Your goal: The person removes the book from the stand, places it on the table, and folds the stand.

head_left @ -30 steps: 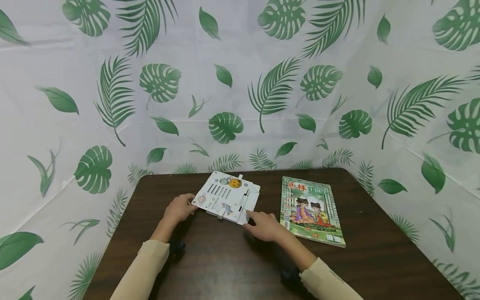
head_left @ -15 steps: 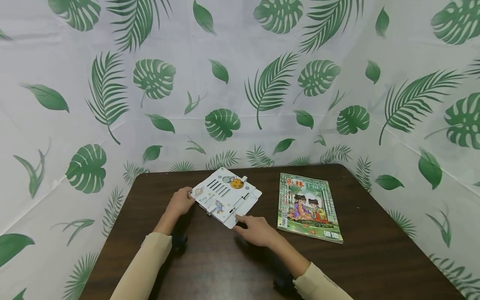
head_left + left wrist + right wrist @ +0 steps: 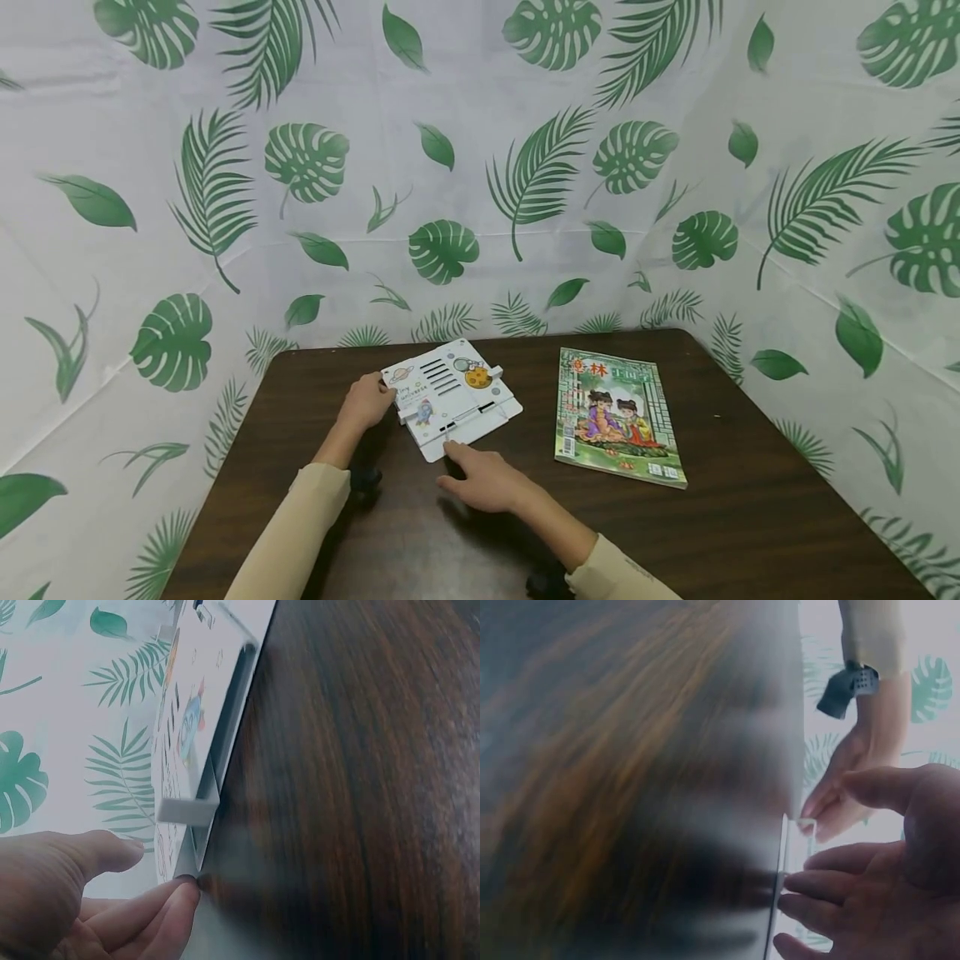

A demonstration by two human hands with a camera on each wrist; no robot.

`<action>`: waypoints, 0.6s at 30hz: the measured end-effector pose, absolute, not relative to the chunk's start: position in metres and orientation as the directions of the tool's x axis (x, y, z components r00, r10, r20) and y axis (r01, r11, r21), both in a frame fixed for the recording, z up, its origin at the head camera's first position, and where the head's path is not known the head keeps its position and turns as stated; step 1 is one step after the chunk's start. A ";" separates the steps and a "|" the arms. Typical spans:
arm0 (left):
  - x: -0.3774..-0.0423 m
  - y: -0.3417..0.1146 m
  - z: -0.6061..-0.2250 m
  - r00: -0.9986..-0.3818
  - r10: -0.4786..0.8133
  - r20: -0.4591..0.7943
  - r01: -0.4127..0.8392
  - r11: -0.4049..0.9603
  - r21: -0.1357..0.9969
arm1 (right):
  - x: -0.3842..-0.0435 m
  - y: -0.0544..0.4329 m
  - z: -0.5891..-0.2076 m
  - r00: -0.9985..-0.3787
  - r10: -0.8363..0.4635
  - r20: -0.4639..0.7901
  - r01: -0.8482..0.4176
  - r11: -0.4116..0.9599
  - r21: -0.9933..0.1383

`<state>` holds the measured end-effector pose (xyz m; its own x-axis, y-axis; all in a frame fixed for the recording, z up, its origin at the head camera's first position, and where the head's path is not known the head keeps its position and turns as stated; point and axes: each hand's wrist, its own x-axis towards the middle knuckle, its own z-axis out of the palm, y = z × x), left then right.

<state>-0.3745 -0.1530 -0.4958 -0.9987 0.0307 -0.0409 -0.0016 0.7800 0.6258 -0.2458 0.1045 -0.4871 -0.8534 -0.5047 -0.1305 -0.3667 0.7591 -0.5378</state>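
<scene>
A white folding book stand (image 3: 442,392), printed with planets, a rocket and "Tiny universe", lies folded flat and slanted on the table in the head view. It has dark slots, small white clips on two sides and a narrow ledge along its near right edge. My left hand (image 3: 366,402) is at its left corner; in the left wrist view the fingertips (image 3: 187,889) touch that corner, while the thumb stays apart from it. My right hand (image 3: 483,479) touches the near corner with its fingertips. Its fingers look fairly straight in the right wrist view, thumb spread away.
To the right of the stand a magazine (image 3: 615,417) with a green illustrated cover lies on the dark wooden table (image 3: 750,517). A white cloth with green leaves (image 3: 442,250) hangs behind the table and at its sides.
The book stand has turned clockwise on the table, its near corner swinging left. My right hand has moved left along with that corner; my left hand stays at the left corner.
</scene>
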 end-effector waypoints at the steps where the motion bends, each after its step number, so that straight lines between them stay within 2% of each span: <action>1: -0.375 -0.152 -0.495 -0.998 0.032 -0.046 -0.003 0.780 0.626 | -0.246 0.103 -0.486 -0.850 -0.512 -0.128 -0.377 0.759 -0.532; 11: -0.377 -0.141 -0.491 -0.994 0.036 -0.100 -0.035 0.779 0.626 | -0.250 0.084 -0.488 -0.843 -0.507 -0.178 -0.367 0.786 -0.498; 18: -0.376 -0.138 -0.491 -0.994 0.061 -0.091 -0.009 0.783 0.622 | -0.249 0.072 -0.492 -0.838 -0.511 -0.190 -0.362 0.781 -0.509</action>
<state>-0.3760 -0.1376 -0.4908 -0.9940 0.0608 -0.0905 -0.0088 0.7826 0.6224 -0.2491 0.0716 -0.4921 -0.8383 -0.5112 -0.1895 -0.3615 0.7814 -0.5086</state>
